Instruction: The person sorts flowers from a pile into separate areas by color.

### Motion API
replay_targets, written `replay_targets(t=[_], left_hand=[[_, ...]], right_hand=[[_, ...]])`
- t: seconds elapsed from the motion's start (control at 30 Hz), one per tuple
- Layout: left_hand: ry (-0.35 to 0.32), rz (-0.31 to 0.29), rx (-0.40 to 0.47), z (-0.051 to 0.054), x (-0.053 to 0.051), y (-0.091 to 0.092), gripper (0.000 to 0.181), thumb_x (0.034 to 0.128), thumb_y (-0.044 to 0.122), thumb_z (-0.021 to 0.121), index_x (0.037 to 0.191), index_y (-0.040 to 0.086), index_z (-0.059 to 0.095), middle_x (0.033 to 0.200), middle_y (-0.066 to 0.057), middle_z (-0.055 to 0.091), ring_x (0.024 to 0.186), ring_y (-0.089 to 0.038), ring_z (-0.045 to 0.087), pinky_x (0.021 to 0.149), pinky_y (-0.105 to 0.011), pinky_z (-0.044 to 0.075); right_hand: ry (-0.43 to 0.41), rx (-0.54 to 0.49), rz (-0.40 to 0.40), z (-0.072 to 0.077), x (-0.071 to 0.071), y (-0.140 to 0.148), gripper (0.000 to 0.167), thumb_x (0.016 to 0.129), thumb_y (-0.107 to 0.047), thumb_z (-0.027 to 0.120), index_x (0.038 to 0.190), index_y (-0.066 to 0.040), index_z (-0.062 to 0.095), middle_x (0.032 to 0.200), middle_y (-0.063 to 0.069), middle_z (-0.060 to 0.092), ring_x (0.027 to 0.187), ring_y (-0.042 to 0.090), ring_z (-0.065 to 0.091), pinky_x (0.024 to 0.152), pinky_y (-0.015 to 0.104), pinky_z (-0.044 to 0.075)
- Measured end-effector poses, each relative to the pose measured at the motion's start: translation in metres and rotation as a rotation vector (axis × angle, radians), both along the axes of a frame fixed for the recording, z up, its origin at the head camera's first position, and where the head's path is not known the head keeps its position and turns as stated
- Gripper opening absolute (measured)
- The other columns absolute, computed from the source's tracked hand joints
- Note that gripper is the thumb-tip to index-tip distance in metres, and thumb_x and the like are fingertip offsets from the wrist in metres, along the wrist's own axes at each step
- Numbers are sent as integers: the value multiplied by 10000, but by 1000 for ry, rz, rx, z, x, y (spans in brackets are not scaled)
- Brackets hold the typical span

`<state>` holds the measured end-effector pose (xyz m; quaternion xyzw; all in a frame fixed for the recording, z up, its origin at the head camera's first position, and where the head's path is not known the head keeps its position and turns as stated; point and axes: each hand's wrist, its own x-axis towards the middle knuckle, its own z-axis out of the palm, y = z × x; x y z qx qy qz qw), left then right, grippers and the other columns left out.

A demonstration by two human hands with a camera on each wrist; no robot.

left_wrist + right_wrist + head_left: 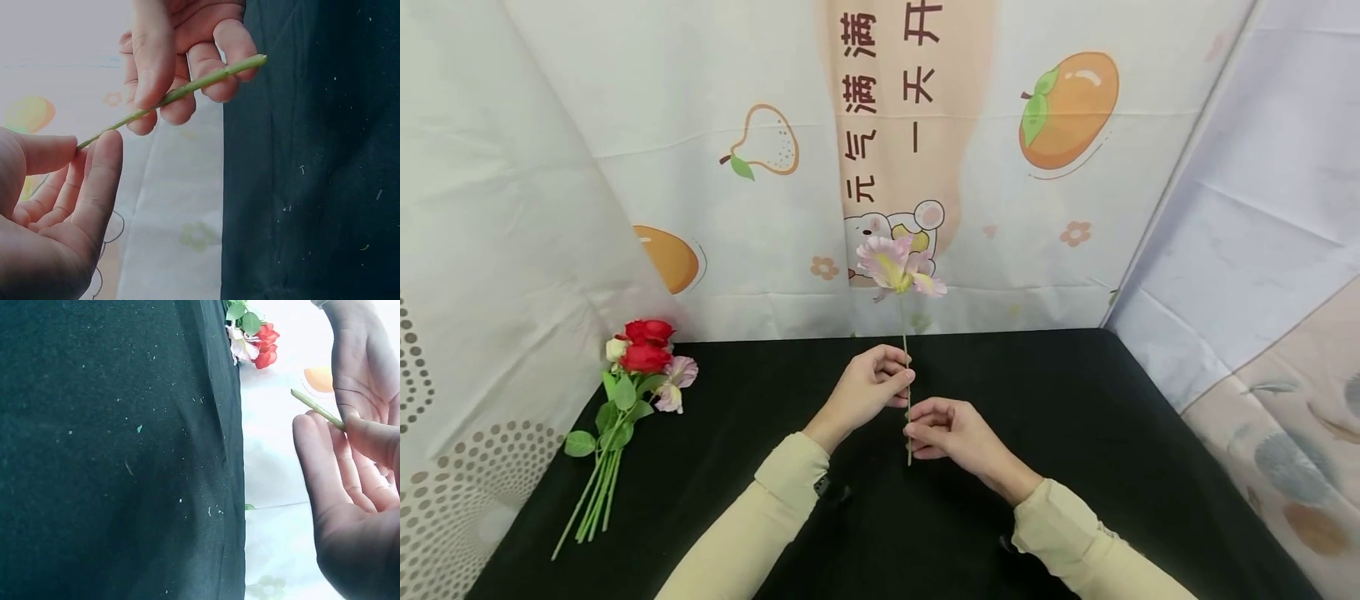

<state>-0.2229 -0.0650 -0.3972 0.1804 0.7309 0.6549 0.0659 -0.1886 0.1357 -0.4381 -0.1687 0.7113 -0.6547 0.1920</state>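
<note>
A single pale pink flower with a yellow centre [891, 265] stands upright on a thin green stem [905, 325] above the black table. My left hand [868, 387] pinches the stem partway down, below the bloom. Lower down, my right hand [958, 435] pinches the same stem near its cut end. In the left wrist view the stem [206, 80] runs between the thumb and fingers of both hands, its end sticking out past the right hand. The right wrist view shows that stem end [312, 405] beside the right fingertips; the bloom is out of that view.
A bunch of flowers with red roses [646, 358], a white bud, a pale pink bloom and green leaves lies at the table's left edge. Black cloth covers the table [737, 400], with small bits scattered on it. Printed white curtains [700, 75] stand behind and at both sides.
</note>
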Motion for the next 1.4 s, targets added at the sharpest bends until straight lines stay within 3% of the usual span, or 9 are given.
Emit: replay_targets(t=[0.33,0.6,0.8,1.0,1.23,1.4], left_hand=[[27,11,6,8,0,6,252,1002,76,650,1235,-1,593,1002,-134,667,792,-204,689,733,-361,625],[-8,34,16,5,3,6,327,1002,88,655,1313,28,572,1032,-119,672,835,-223,698,745,-362,624],[45,31,-14,6,4,0,342,1003,89,653,1331,27,577,1056,-135,678,894,-295,700,762,-356,621],[65,41,-50,4,6,-17,330,999,89,659,1317,40,588,1054,-165,675,885,-305,697,754,-356,622],[53,95,-118,6,15,-48,302,1000,98,662,1293,58,604,1052,-159,670,884,-292,697,753,-358,622],[52,128,-159,8,25,-73,303,998,102,665,1290,47,603,1050,-139,669,887,-280,697,763,-356,620]], right_hand=[[15,-40,-39,4,1,2,350,971,-133,710,1198,99,578,1089,283,662,902,256,717,801,426,614],[14,-71,-53,3,4,2,304,967,-121,712,1194,47,600,1099,290,662,906,247,725,787,421,617],[23,-86,-69,5,3,10,297,963,-127,718,1195,22,610,1121,334,641,907,253,728,782,430,617],[44,-70,-78,8,1,23,306,965,-127,716,1204,30,607,1102,335,647,903,262,731,774,436,618],[50,-50,-96,14,-1,44,311,965,-123,715,1206,36,598,1016,135,718,920,261,727,787,429,615],[58,-33,-120,16,1,63,302,967,-119,711,1202,35,601,1023,102,723,927,263,726,790,427,614]])
